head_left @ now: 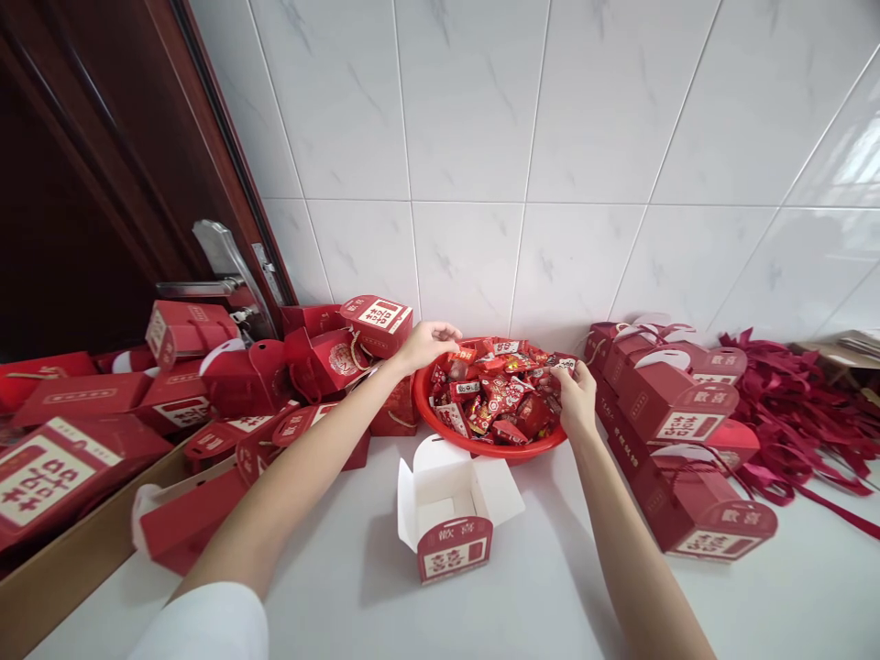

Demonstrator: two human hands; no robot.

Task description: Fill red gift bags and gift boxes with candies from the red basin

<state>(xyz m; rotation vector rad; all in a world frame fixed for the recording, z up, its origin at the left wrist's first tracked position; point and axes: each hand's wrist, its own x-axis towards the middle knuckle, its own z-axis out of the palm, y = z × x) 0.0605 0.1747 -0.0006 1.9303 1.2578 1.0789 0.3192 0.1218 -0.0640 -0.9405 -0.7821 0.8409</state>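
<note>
A round red plastic basin (505, 449) stands against the wall, heaped with red-wrapped candies (501, 394). Over its left rim, my left hand (427, 346) has its fingers bent together, with a red-wrapped candy (465, 354) at the fingertips. At the right rim my right hand (578, 396) pinches a wrapped candy (564, 365) with pale lettering between thumb and fingers. In front of the basin an open red gift box (455, 550) sits upright, its white flaps spread and no candy visible inside.
Closed red gift boxes (687, 412) are stacked at the right, beside a pile of dark red ribbons (790, 422). More red boxes (247, 376) crowd the left, some in a cardboard carton (75, 559). A tiled wall (467, 247) and a dark door (89, 165) bound the white table (357, 587).
</note>
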